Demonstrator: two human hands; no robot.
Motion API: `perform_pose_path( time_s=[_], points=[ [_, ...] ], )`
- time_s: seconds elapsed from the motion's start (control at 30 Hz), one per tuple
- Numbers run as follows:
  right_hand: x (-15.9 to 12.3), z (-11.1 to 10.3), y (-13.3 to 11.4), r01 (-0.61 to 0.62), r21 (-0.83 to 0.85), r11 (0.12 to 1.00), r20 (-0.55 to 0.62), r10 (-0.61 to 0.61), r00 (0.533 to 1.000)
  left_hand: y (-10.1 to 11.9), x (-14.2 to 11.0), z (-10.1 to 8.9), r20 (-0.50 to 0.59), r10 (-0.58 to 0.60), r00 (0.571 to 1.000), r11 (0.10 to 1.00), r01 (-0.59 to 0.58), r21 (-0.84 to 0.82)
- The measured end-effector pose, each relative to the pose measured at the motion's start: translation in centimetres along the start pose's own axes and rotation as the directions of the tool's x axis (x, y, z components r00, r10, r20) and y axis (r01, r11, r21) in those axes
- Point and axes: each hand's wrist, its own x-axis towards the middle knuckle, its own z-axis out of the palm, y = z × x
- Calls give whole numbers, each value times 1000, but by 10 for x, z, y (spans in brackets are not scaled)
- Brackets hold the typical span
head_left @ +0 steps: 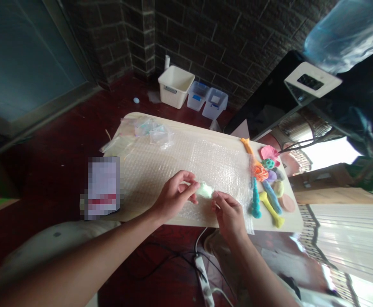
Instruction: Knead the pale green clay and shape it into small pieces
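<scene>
A small pale green piece of soft modelling clay (205, 190) is held above the table between my two hands. My left hand (175, 194) pinches its left end between thumb and fingers. At its right end, the fingertips of my right hand (229, 211) are closed on it. Beneath both hands lies a sheet of clear bubble wrap (170, 164). To the right of my right hand are clay shapes, among them a teal stick (255, 200), a yellow bone-like piece (269, 209) and a blue roll (272, 197).
An orange clay piece (248, 147) and a pink one (269, 153) lie at the table's (293, 221) right end. Clear plastic bags (156, 133) lie at its far left. A white bin (176, 85) and clear boxes (214, 104) stand on the floor, with a power strip (203, 277) below.
</scene>
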Motion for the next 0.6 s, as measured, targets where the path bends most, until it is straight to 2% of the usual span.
perform_pose_path(
  time_s=[0.1,0.23,0.33,0.47,0.6],
  points=[
    [4,0,-3,-70,118,991,15,69,998,-5,2,-1,-7,-32,999,998,31,-46],
    [1,4,-9,-160,180,970,86,147,985,-12,6,-5,-53,-96,994,993,92,-69],
    [-1,6,-12,-194,200,960,107,176,979,-14,6,-8,-63,-70,996,997,72,36],
    [-2,6,-11,-167,202,965,90,151,984,-10,4,-9,-91,1,996,973,20,229],
    [-3,3,-11,-166,121,979,153,147,977,-5,7,-9,-104,19,994,985,-1,171]
  ],
)
